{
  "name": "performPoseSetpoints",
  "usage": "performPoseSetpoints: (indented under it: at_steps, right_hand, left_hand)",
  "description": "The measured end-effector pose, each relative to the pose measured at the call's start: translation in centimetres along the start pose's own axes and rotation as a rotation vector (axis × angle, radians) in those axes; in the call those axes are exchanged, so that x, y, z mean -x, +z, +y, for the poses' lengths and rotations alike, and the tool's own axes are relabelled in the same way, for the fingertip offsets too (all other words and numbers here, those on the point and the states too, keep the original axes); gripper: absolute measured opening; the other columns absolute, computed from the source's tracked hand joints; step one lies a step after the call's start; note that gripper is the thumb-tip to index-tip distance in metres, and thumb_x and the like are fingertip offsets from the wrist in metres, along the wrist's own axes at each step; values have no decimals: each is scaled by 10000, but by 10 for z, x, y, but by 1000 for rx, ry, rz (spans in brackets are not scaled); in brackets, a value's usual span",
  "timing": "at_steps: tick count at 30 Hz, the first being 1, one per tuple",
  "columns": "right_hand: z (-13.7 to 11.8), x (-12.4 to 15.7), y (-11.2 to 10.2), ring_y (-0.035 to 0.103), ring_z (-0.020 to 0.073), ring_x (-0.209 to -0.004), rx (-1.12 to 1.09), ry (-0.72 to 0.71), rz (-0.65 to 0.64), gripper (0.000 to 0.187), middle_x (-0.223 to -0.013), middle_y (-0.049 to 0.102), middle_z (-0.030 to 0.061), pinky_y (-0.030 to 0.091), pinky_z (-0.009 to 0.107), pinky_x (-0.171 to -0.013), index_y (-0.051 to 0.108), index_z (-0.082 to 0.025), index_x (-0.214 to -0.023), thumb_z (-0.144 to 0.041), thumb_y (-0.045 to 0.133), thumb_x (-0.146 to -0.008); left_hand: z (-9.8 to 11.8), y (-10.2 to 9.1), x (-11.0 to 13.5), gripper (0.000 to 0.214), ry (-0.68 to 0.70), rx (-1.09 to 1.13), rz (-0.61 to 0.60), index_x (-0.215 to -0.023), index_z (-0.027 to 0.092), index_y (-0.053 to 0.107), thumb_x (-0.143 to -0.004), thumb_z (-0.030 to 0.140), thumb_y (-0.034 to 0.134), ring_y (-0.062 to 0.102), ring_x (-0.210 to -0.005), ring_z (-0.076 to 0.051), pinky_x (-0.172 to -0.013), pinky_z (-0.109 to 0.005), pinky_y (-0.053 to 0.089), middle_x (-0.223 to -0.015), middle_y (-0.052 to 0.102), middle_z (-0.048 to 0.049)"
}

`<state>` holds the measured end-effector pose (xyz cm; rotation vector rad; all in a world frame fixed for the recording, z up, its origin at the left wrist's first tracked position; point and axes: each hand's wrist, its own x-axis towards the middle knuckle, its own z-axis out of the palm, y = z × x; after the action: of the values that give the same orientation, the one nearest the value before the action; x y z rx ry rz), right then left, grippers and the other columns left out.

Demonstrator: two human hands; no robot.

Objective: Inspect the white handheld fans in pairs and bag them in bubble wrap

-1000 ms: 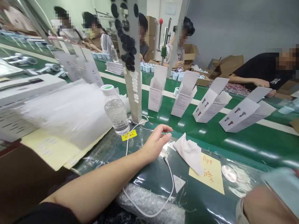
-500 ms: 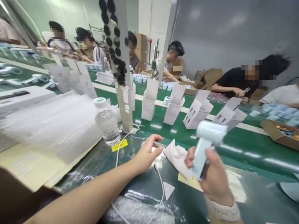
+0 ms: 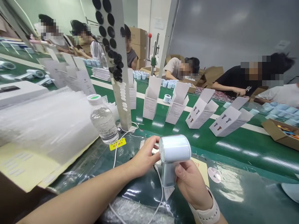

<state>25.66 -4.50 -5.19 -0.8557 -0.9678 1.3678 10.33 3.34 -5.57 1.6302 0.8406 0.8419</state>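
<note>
My right hand (image 3: 192, 182), with a white watch band on its wrist, is closed around the handle of a light-blue handheld fan (image 3: 175, 149). The fan's thick round head is on top and its glossy handle points down. My left hand (image 3: 147, 152) is at the left end of the head, thumb and fingers apart and curved toward it; whether they touch the fan cannot be made out. Under the fan lies a white cable (image 3: 161, 183), beside a small white triangular piece (image 3: 168, 193). A yellow card (image 3: 202, 169) is partly hidden behind my right hand.
Open white boxes (image 3: 176, 107) stand along the green belt (image 3: 233, 149). A clear bottle (image 3: 104, 121) stands left of a metal post (image 3: 123, 109), near stacked plastic sleeves (image 3: 46, 121). A cardboard box (image 3: 280, 133) is at right. Several people work across the belt.
My right hand has brought the fan left and down, turning its head toward my left hand. My left hand has barely moved. The crumpled white piece beside it no longer shows.
</note>
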Motion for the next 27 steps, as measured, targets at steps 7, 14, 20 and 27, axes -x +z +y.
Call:
performPoseSetpoints:
  at_steps: [7, 14, 20, 27]
  right_hand:
    - [-2, -1, 4, 653, 194, -784, -25, 80, 113, 388, -841, 728, 29, 523, 260, -696, 762, -248, -936, -473, 882, -643]
    - [-7, 3, 9, 541, 100, -575, -83, 157, 128, 394, -694, 663, -2, 441, 168, -509, 752, -216, -931, -499, 858, -678]
    - [-11, 5, 11, 483, 85, -546, -31, 143, 142, 418, -683, 623, -14, 409, 164, -464, 747, -222, -920, -548, 841, -676]
    - [-7, 4, 12, 448, 76, -492, -6, 171, 238, 422, -606, 571, -34, 393, 167, -437, 707, -198, -863, -597, 769, -741]
  left_hand:
    - [7, 4, -1, 341, 47, 87, -3, -1154, 207, 565, -850, 356, 607, 573, -1147, -281, -1001, -437, 454, -1222, 642, -87]
    - [9, 4, 1, 387, 103, -21, -12, -1223, 179, 507, -851, 277, 551, 559, -1208, -254, -1042, -400, 436, -1298, 614, -92]
    - [10, 5, 2, 309, 153, -56, -6, -1133, 184, 530, -858, 321, 559, 590, -1160, -254, -1006, -402, 466, -1247, 634, -106]
    - [9, 4, 1, 363, 137, -70, -29, -1191, 169, 503, -847, 274, 555, 576, -1196, -256, -1028, -411, 452, -1287, 617, -123]
